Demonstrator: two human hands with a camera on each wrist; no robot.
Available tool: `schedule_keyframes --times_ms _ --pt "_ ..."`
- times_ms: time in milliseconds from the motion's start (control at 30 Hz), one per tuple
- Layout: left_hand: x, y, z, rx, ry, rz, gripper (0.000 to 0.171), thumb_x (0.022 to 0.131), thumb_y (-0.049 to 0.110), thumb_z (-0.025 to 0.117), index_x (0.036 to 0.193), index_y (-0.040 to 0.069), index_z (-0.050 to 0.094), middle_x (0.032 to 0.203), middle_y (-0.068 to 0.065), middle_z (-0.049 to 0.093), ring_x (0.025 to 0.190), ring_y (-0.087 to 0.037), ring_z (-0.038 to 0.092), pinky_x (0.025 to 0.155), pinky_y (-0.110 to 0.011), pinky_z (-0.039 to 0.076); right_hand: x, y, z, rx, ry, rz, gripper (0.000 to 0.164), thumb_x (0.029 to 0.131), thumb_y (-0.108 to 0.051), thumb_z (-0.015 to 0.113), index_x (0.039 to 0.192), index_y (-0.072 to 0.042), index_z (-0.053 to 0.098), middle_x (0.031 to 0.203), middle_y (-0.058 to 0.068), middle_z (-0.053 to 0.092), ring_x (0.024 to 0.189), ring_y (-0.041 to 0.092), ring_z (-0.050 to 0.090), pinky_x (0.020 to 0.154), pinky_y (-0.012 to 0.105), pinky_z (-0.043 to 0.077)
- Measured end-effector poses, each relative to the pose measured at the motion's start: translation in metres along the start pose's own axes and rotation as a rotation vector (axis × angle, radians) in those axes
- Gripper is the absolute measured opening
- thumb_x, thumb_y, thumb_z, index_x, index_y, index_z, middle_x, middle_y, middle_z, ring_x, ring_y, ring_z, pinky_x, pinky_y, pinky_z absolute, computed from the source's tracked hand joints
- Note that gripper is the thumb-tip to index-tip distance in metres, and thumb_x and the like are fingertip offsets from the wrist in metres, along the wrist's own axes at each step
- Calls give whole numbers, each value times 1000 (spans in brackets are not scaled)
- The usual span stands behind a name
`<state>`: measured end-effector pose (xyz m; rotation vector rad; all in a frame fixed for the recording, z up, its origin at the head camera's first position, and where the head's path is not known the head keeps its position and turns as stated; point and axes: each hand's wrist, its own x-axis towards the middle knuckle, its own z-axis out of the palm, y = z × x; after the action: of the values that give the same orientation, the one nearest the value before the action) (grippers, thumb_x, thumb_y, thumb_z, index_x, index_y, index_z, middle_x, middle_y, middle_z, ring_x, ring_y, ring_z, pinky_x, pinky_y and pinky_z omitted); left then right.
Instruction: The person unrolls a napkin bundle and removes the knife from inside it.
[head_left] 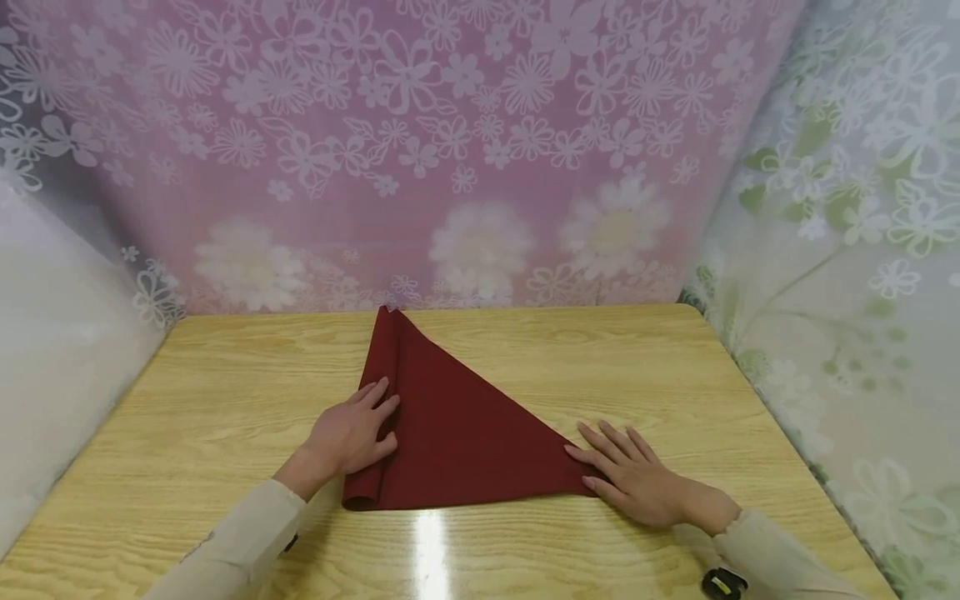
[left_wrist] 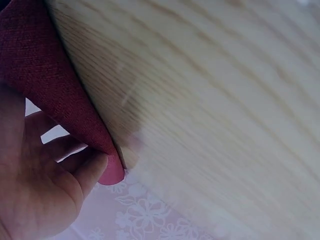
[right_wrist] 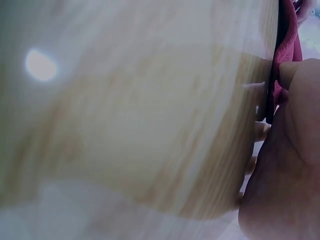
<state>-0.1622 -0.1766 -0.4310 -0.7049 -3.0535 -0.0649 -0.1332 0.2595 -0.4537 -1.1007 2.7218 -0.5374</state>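
Note:
A dark red cloth lies on the table as a triangle, its left side rolled into a loose tube. My left hand rests on that roll with the fingers spread across it. In the left wrist view, the thumb of the left hand touches the edge of the red cloth. At the triangle's right corner, the fingertips of my right hand press the cloth, fingers extended. The right wrist view shows the right hand and only a small strip of cloth.
The wood-grain table carries a bright reflection near its front. A pink flowered curtain hangs behind the far edge, with a pale flowered one on the right. A small black device sits by the right sleeve.

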Motion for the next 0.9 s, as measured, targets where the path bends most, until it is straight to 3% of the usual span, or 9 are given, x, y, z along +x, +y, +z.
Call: schedule_keyframes --times_ms 200,567,900 --pt "-3 0 3 25 19 35 54 93 34 52 136 3 53 146 -21 38 133 -36 38 100 -46 40 0 -2 -4 -21 -39 32 47 104 -30 40 149 -18 37 156 14 18 140 43 10 103 65 3" --pt "-3 0 3 -16 7 15 53 92 30 52 138 3 52 147 -21 36 134 -35 35 101 -46 39 -1 -1 -3 -13 -20 15 47 104 -29 41 149 -18 37 156 15 19 139 44 11 104 65 3" --pt "-6 -7 0 -3 9 -1 50 92 29 51 138 8 53 147 -19 38 133 -34 37 99 -49 39 0 -2 -4 -16 -54 37 48 104 -31 39 150 -18 35 157 14 17 141 43 9 104 65 3"
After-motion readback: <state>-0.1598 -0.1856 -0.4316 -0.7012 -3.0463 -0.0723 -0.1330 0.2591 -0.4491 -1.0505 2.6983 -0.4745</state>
